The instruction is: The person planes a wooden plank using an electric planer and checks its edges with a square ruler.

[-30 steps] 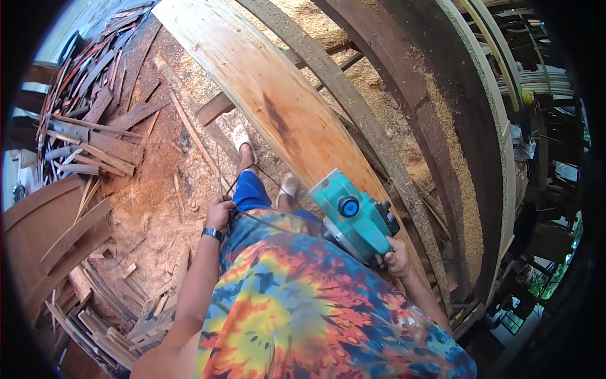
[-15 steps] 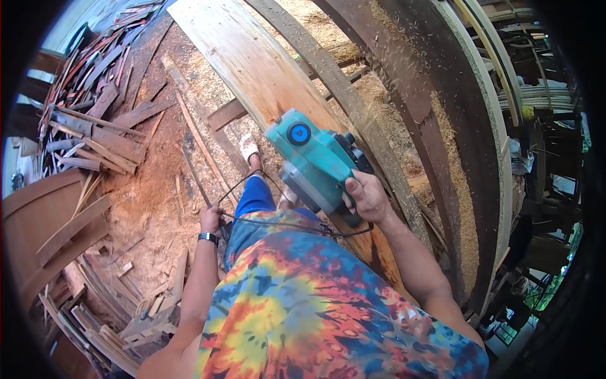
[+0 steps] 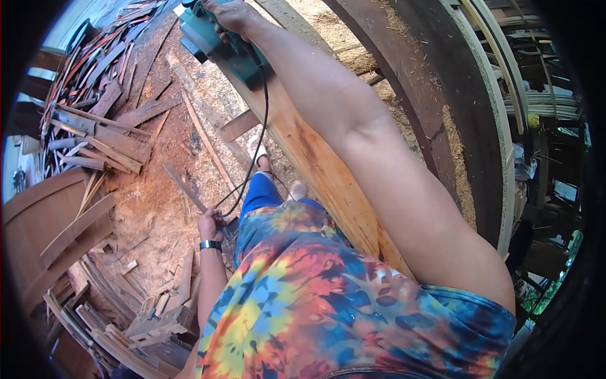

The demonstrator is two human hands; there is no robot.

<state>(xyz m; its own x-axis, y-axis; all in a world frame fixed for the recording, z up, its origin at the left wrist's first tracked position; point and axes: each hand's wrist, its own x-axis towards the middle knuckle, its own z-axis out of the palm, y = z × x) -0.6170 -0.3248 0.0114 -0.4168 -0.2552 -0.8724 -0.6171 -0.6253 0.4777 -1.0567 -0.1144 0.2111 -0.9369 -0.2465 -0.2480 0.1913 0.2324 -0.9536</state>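
My right hand (image 3: pixel 228 18) is closed around the handle of a teal electric planer (image 3: pixel 201 39), with that arm stretched far forward. The planer rests on a long pale wooden board (image 3: pixel 341 189) that runs diagonally past my right side. From the planer's rear, a black power cord (image 3: pixel 265 114) hangs in a curve down to my left hand (image 3: pixel 209 223). My left hand is low beside my leg, its fingers closed around the cord. A thin flat strip (image 3: pixel 183 187) sticks out from that same hand, pointing forward and left; its material is unclear.
Wood shavings cover the floor (image 3: pixel 151 208). Scrap wood (image 3: pixel 95 126) is heaped at the left, and more offcuts (image 3: pixel 158 316) lie at lower left. Large dark curved timbers (image 3: pixel 429 95) stand along the right. A crosspiece (image 3: pixel 240 125) shows under the board.
My right hand has pushed the planer forward along the board, from near my body to the far end. The cord has been drawn out with it. The strip at my left hand has tilted.
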